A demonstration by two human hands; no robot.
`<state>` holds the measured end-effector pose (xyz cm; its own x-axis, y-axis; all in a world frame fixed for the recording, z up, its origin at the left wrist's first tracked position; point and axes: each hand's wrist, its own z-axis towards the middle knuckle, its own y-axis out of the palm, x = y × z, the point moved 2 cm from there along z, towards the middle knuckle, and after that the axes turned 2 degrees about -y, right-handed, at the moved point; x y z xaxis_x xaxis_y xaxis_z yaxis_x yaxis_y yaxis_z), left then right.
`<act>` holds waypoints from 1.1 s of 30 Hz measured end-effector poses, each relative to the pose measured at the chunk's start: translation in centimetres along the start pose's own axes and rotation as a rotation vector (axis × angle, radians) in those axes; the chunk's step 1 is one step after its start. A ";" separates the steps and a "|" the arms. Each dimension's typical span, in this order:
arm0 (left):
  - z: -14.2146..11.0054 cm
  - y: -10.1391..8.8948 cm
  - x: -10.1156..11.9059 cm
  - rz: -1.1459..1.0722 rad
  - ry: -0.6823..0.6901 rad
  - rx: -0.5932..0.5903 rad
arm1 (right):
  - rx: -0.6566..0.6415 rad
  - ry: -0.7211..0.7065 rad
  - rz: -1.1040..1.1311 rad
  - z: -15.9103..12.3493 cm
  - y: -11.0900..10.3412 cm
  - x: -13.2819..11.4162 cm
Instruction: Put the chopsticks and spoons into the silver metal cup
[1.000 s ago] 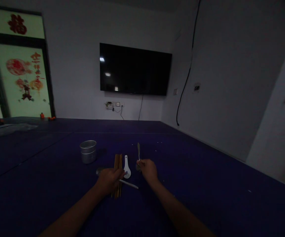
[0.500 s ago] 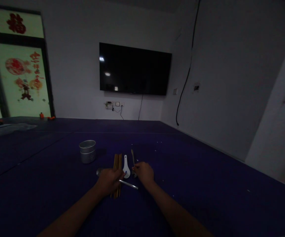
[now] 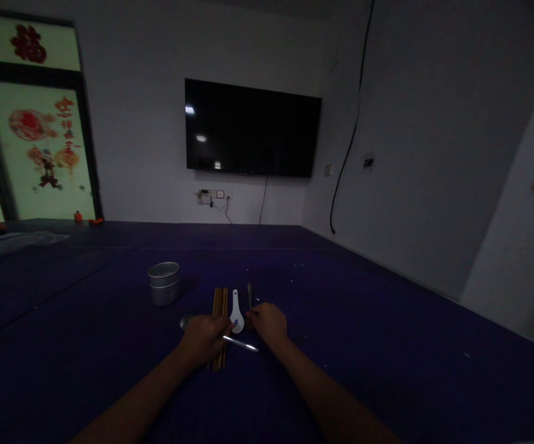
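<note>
My left hand [image 3: 205, 336] is closed around a long metal spoon [image 3: 242, 343], whose bowl shows left of the knuckles and whose handle sticks out to the right. That hand lies over a bundle of wooden chopsticks [image 3: 221, 301] laid side by side. Just right of them is a white soup spoon [image 3: 236, 311], bowl toward me, with a small blue mark in it; my left fingertips are close to its bowl. My right hand [image 3: 269, 322] pinches a slim piece of cutlery [image 3: 250, 295], handle pointing away. Its lower end is dark and mostly hidden by my fingers.
A grey metal cup [image 3: 164, 285] stands upright to the left of the chopsticks. Small white bits lie scattered on the dark purple surface [image 3: 387, 370]. Clear plastic sheeting [image 3: 21, 242] lies at the far left. A wall-mounted television [image 3: 253, 129] hangs beyond.
The slim cutlery in my right hand has tilted slightly and its handle end sits a little lower. My left hand and the other objects have hardly moved.
</note>
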<state>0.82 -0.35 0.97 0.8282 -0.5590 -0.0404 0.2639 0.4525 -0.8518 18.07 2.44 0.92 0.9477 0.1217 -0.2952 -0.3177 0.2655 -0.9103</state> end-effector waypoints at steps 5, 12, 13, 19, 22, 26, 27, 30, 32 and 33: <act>0.0 -0.1 0.0 0.005 -0.017 -0.019 | -0.007 -0.005 -0.010 -0.2 -0.2 -0.1; 0.0 0.0 0.0 -0.024 -0.013 -0.042 | -0.021 -0.018 -0.024 0.0 0.0 0.1; 0.0 -0.1 0.0 -0.025 -0.013 -0.048 | -0.024 -0.020 -0.027 0.0 0.0 0.1; 0.2 -0.3 0.1 -0.006 -0.032 -0.101 | -0.046 -0.036 -0.055 0.0 0.0 0.0; 0.2 -0.4 0.1 -0.017 -0.031 -0.141 | -0.057 -0.052 -0.057 -0.1 -0.2 -0.1; 0.3 -0.5 0.2 -0.024 -0.049 -0.192 | -0.065 -0.065 -0.056 -0.2 -0.4 -0.3; 0.3 -0.5 0.2 -0.029 -0.052 -0.204 | -0.065 -0.068 -0.056 -0.2 -0.4 -0.3; 0.3 -0.6 0.2 -0.045 -0.067 -0.233 | -0.061 -0.073 -0.061 -0.2 -0.3 -0.3; 0.3 -0.6 0.2 -0.057 -0.084 -0.245 | -0.055 -0.074 -0.068 -0.2 -0.2 -0.2; 0.3 -0.6 0.2 -0.061 -0.092 -0.246 | -0.052 -0.077 -0.069 -0.2 -0.1 -0.2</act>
<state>0.91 -0.53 1.66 0.8590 -0.5091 0.0534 0.1960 0.2308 -0.9530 17.92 2.20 1.04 0.9613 0.1789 -0.2097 -0.2476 0.2256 -0.9422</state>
